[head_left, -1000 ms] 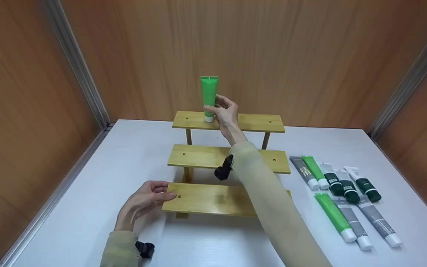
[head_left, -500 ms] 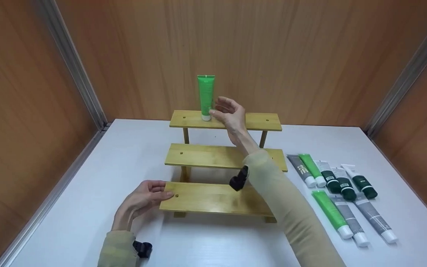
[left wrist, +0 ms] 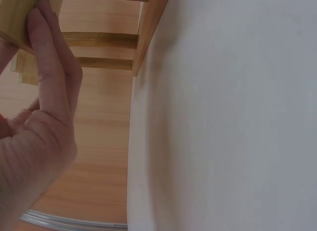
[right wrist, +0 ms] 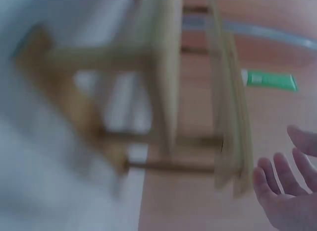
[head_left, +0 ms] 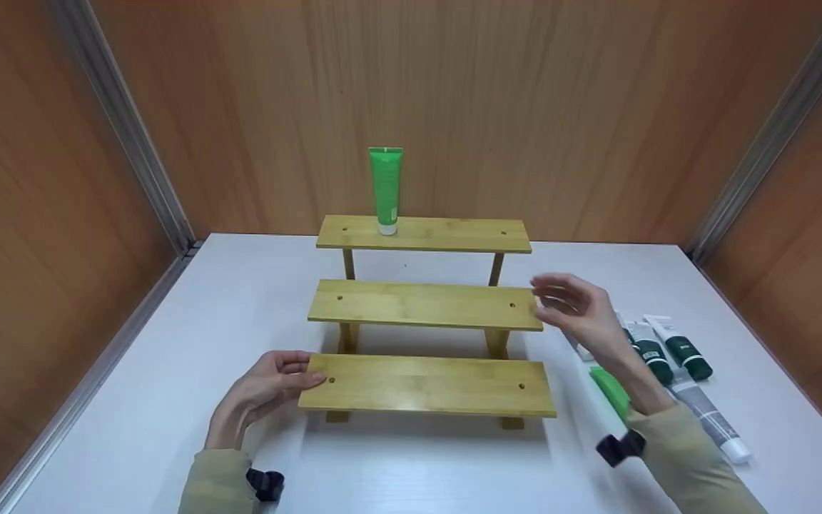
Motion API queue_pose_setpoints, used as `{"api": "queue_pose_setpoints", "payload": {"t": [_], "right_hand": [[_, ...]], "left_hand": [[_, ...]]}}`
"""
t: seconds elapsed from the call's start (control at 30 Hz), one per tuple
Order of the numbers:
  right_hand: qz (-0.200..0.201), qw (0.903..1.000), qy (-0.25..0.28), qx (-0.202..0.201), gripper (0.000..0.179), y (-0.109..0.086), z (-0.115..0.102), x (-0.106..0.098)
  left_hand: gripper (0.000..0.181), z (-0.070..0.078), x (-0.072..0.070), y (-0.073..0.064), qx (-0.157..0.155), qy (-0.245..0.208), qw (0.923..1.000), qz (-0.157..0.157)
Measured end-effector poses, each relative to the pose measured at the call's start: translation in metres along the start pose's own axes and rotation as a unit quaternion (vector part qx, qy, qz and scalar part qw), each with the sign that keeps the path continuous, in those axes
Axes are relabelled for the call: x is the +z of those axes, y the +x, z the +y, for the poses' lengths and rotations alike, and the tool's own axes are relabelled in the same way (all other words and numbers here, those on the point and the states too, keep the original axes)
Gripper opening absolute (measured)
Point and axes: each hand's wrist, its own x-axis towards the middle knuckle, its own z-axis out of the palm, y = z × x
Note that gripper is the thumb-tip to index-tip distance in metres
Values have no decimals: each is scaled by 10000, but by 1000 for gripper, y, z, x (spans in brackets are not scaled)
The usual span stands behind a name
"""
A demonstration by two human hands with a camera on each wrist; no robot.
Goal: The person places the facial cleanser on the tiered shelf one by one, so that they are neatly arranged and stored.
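A three-step wooden display rack (head_left: 425, 385) stands on the white table. My left hand (head_left: 268, 384) pinches the left end of its lowest shelf, thumb on top; in the left wrist view the fingers (left wrist: 52, 82) lie against the wood. On the top shelf, left of centre, a green squeeze tube (head_left: 386, 187) stands upright on its white cap. My right hand (head_left: 582, 318), holding nothing, hovers near the right end of the middle shelf with loosely bent fingers. Below it a lying green tube (head_left: 609, 392) is partly covered by the arm. The right wrist view is blurred.
Right of the rack lie more tubes, among them a grey tube (head_left: 711, 417) and a white-and-dark-green tube (head_left: 686, 355); hand and sleeve hide others. Wooden panels (head_left: 454, 107) with metal corner posts (head_left: 133, 121) enclose the table at the back and sides.
My right hand has let go of the upright green tube and moved right and down, away from the top shelf. The left hand keeps its hold on the rack. The view has shifted slightly.
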Motion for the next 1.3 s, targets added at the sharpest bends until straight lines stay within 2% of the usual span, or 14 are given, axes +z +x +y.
{"api": "queue_pose_setpoints", "payload": {"t": [0.13,0.27,0.43,0.6,0.77,1.03,1.3], "right_hand": [[-199,9958,-850,268,49,-40,21,-37],[-384,9876,-1473,373,47,-70,40,-63],[-633,9812,-1710,635,47,-89,61,-85],[-806,9717,-1930,1098,50,-97,72,-97],[-929,9590,-2216,1502,49,-99,77,-99],[-810,9502,-2564,1575,45,-97,79,-97],[-843,9482,-2596,1624,47,-96,80,-95]], "left_hand": [[62,1,-1,-2,24,-50,10000,-83],[65,2,-3,-3,-81,66,9999,84],[68,3,-3,-3,-107,232,9994,235],[70,3,-2,-2,-112,221,9994,235],[68,2,-1,-1,-116,149,9996,188],[63,0,-2,-3,56,11,10000,-42],[62,0,0,-2,39,112,9999,15]]}}
